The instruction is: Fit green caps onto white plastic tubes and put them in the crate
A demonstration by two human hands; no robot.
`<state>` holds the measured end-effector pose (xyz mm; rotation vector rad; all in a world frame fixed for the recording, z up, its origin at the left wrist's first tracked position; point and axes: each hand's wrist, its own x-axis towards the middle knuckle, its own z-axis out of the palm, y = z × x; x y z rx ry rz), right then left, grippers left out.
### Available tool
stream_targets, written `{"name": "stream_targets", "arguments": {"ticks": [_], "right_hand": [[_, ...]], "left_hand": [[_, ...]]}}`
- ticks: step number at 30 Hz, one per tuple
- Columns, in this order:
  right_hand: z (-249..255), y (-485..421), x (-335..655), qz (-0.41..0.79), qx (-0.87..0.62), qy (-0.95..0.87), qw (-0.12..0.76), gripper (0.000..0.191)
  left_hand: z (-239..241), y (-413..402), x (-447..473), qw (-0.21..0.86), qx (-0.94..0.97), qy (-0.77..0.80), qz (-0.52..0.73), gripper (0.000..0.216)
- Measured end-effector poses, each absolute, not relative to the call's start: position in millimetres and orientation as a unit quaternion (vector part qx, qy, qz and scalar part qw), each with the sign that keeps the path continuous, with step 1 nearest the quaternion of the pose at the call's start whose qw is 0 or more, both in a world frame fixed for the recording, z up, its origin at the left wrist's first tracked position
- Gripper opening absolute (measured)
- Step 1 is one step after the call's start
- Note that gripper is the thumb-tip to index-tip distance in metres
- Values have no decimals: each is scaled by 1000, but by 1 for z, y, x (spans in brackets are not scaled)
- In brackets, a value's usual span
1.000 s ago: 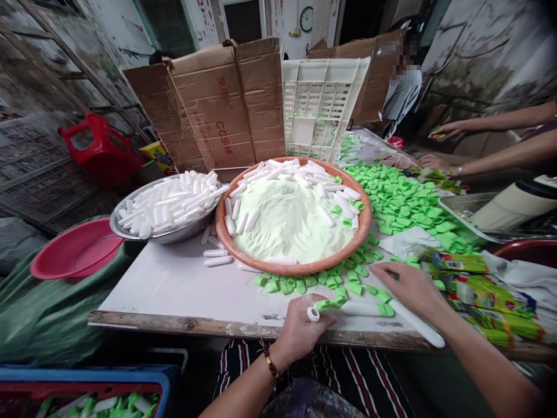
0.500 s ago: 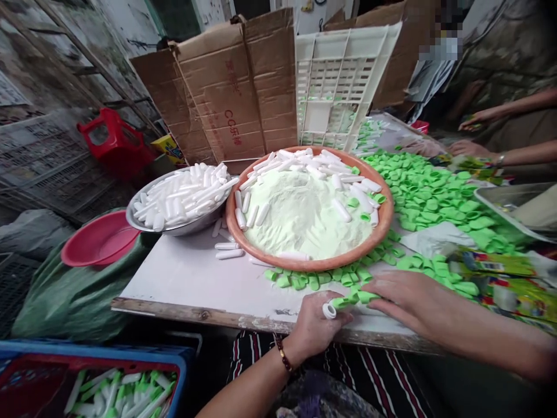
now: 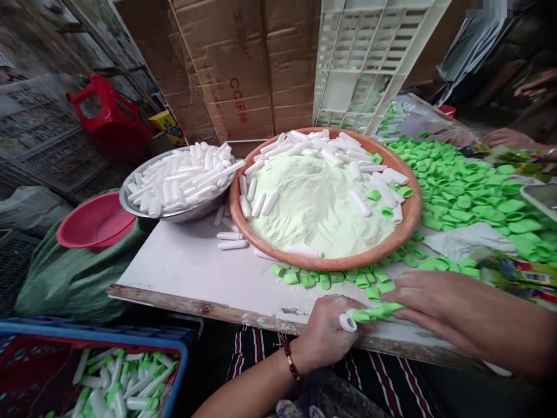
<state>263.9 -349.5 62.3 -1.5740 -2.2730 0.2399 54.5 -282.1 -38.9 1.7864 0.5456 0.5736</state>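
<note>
- We are closing our left hand (image 3: 324,335) around a white tube (image 3: 348,323) at the near edge of the table (image 3: 187,273). The fingers are curled tight on it, and only its open end is showing, pointing right.
- We are keeping our right hand (image 3: 429,299) low over the table with its fingers stretched long and close together. They are pinching a row of green caps (image 3: 376,312).
- The near end of that row is touching the tube's mouth, so both hands are meeting just in front of us.
- A beaded bracelet (image 3: 290,363) is sitting on our left wrist.
- Loose green caps (image 3: 324,280) are lying between our hands and the orange basin (image 3: 243,227), which is holding pale green powder (image 3: 317,209) and more white tubes.
- A steel bowl (image 3: 178,181) heaped with white tubes is touching the basin's left side, and a red basin (image 3: 93,222) is sitting further left, off the table.
- A large heap of green caps (image 3: 470,191) is spreading to the right of the basin.
- A blue crate (image 3: 183,360) of capped tubes is standing below the table on our left.
- Another person's hand (image 3: 509,138) is working at the far right.
</note>
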Motion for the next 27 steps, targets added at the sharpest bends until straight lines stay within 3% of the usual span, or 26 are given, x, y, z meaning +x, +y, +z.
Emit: {"name": "stream_targets", "arguments": {"ticks": [5, 12, 16, 27], "right_hand": [[52, -352, 262, 194, -616, -749, 144, 28], [-3, -404, 254, 117, -714, -657, 210, 32], [1, -404, 245, 141, -730, -626, 237, 29], [11, -385, 258, 190, -726, -629, 205, 30]], "left_hand": [[-35, -279, 53, 579, 743, 249, 224, 11], [-37, -278, 53, 564, 762, 203, 244, 10], [-37, -276, 53, 554, 772, 198, 242, 13], [-32, -278, 55, 550, 777, 223, 209, 9]]}}
